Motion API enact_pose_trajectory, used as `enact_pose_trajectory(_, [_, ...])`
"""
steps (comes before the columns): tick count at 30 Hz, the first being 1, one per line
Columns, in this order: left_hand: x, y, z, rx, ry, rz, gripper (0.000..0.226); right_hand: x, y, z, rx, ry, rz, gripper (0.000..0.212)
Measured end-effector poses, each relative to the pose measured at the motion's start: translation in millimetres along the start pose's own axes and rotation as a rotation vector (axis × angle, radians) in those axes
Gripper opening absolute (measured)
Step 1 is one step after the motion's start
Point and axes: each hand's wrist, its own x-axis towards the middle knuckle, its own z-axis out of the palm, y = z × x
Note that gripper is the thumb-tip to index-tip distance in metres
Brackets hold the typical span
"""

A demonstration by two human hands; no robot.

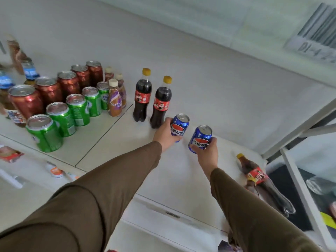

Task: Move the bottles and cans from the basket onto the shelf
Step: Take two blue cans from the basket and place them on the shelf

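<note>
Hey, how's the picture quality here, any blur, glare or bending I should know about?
Head view: wide-angle bending curves the shelf edges; bottles at far left are smeared, as is the upper-right corner; soft even light, faint shadows; small highlights on the green cans; both blue cans read sharp.

The shelf [209, 84] surface is off-white, and both sleeves [109, 179] are olive-brown. Each blue can [180, 127] carries a red, white and blue roundel with white characters, as does the second blue can [200, 139]; the cola bottles [142, 95] are near-black with yellow caps and red labels. The green cans [61, 120] and red cans [49, 90] have silver tops, and the coffee bottle [115, 100] shows purple and tan with a cream cap.
</note>
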Motion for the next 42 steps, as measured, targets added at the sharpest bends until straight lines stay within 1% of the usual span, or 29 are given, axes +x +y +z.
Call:
enact_pose_trajectory(9, [49.5,-5.7,17.9,-0.028,-0.030,-0.030,0.069,52.4,9.9,8.1,-0.027,-0.032,0.003,0.056])
enact_pose_trajectory(14, [62.1,-11.0,24.9,-0.043,-0.042,-0.057,0.070,67.4,11.7,12.3,-0.024,-0.036,0.020,0.061])
enact_pose_trajectory(20, [63.0,-11.9,27.0,-0.036,-0.045,-0.044,0.074,72.2,14.7,14.4,-0.020,-0.045,0.024,0.064])
enact_pose_trajectory(25, [50.5,-8.7,22.2,-0.037,-0.051,-0.036,0.084,63.9,15.5,13.0,0.003,-0.071,0.028,0.076])
enact_pose_trajectory(28, [34.9,-12.4,17.0,0.006,-0.037,-0.042,0.083,49.7,14.4,10.6,0.062,-0.060,0.084,0.085])
enact_pose_trajectory(30, [20.3,-15.8,11.9,0.059,-0.010,-0.055,0.085,36.6,13.8,10.8,0.096,-0.031,0.125,0.081])
enact_pose_trajectory(32, [2.5,-18.3,3.9,0.101,0.003,-0.074,0.089,21.8,13.9,12.3,0.097,-0.003,0.124,0.069])
enact_pose_trajectory(34, [-17.5,-19.4,-7.6,0.164,0.018,-0.065,0.089,6.2,13.5,15.2,0.062,0.017,0.095,0.060])
enact_pose_trajectory(36, [-39.4,-20.0,-22.5,0.264,0.039,-0.041,0.087,-10.1,9.8,21.3,0.015,0.005,0.048,0.057])
enact_pose_trajectory(42, [-117.0,-39.0,-92.6,0.503,0.145,-0.008,0.078,-70.2,-27.2,68.9,-0.085,-0.225,-0.156,0.054])
